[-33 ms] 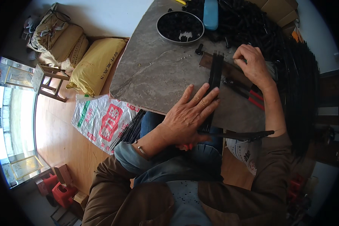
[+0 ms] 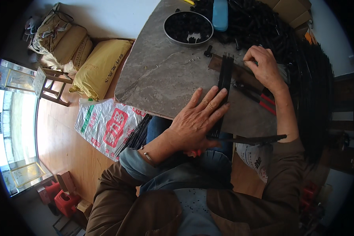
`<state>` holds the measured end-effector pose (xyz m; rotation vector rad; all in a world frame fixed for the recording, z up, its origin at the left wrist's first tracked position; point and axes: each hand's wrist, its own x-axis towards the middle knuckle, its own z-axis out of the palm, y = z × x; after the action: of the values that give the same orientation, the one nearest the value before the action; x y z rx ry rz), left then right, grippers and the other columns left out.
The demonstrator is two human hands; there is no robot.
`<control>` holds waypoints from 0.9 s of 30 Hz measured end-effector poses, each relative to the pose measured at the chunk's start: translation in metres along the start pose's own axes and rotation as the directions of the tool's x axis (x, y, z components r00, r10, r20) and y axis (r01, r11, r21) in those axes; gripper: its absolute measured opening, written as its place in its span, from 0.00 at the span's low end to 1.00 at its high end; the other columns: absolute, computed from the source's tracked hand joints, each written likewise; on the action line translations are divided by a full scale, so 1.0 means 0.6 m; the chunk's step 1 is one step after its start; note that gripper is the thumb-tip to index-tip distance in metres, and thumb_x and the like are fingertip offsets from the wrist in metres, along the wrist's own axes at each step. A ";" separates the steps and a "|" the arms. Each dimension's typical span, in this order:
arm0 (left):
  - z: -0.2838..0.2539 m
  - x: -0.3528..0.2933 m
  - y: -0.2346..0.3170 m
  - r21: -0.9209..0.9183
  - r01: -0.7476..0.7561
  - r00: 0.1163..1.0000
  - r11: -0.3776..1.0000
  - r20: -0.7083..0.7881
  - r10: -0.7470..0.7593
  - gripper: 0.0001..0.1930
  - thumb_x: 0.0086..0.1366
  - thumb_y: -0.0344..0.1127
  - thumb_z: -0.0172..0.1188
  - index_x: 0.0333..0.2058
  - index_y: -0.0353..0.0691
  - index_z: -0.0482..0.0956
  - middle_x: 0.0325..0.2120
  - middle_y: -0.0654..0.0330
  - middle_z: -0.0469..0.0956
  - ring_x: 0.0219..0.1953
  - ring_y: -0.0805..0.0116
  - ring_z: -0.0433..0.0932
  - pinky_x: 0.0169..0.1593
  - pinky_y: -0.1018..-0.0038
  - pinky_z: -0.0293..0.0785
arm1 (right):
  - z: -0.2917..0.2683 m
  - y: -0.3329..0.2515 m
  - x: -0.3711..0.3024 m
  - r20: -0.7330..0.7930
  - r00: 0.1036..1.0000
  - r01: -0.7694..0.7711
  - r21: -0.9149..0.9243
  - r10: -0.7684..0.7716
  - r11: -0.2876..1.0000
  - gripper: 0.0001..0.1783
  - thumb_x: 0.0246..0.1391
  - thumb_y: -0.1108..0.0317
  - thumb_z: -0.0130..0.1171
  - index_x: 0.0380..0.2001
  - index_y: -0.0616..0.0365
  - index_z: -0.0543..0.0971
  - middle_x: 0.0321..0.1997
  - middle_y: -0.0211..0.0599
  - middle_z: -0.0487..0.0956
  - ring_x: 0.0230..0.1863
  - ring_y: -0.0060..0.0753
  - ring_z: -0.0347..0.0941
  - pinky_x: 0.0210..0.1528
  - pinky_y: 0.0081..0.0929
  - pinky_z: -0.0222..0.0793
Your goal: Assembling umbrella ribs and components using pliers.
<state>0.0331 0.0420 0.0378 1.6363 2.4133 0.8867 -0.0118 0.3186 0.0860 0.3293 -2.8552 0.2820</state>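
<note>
Here, black rods (image 2: 225, 72) are covered by the flat-spread left hand (image 2: 196, 117). Far right, the right hand (image 2: 264, 67) is held curled; whether anything is gripped cannot be told.

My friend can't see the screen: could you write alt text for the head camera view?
A person's left hand lies spread over a bundle of thin black rods on a grey table, with the right hand, curled, to the rods' right. Beyond sit a bowl of small black parts, a blue case and a heap of black pieces.
</note>
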 end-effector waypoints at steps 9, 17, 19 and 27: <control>0.001 -0.002 -0.001 0.007 0.008 1.000 1.000 -0.001 -0.008 0.51 0.41 0.58 0.70 0.63 0.41 0.60 0.69 0.49 0.47 0.71 0.52 0.44 0.70 0.53 0.37 | -0.001 -0.013 -0.001 0.028 1.000 0.014 0.004 -0.014 1.000 0.04 0.53 0.69 0.57 0.28 0.55 0.79 0.27 0.28 0.76 0.36 0.31 0.72 0.47 0.31 0.60; 0.002 0.002 0.000 0.004 -0.001 1.000 1.000 -0.010 0.001 0.52 0.41 0.58 0.70 0.63 0.40 0.60 0.69 0.49 0.47 0.71 0.51 0.43 0.70 0.53 0.37 | -0.006 -0.012 0.002 0.033 0.999 -0.025 0.019 0.024 1.000 0.07 0.57 0.67 0.54 0.30 0.55 0.80 0.29 0.29 0.77 0.37 0.32 0.73 0.48 0.32 0.59; 0.002 0.001 0.000 0.006 0.002 1.000 1.000 -0.008 -0.002 0.52 0.41 0.58 0.69 0.63 0.40 0.59 0.69 0.49 0.47 0.71 0.51 0.43 0.70 0.53 0.37 | 0.001 -0.012 0.000 0.057 0.998 -0.036 0.048 0.034 0.998 0.07 0.57 0.66 0.54 0.30 0.55 0.80 0.29 0.30 0.77 0.37 0.32 0.73 0.48 0.32 0.59; 0.002 -0.004 -0.004 0.018 -0.013 1.000 1.000 0.011 0.013 0.51 0.44 0.57 0.68 0.64 0.40 0.58 0.69 0.48 0.45 0.72 0.51 0.42 0.70 0.53 0.36 | 0.004 -0.028 -0.003 0.054 0.997 -0.064 0.011 0.063 0.998 0.07 0.56 0.66 0.54 0.29 0.55 0.79 0.29 0.30 0.77 0.37 0.32 0.73 0.48 0.32 0.59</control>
<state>0.0328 0.0397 0.0351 1.6608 2.4134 0.8576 -0.0067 0.3022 0.0858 0.2524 -2.9215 0.3075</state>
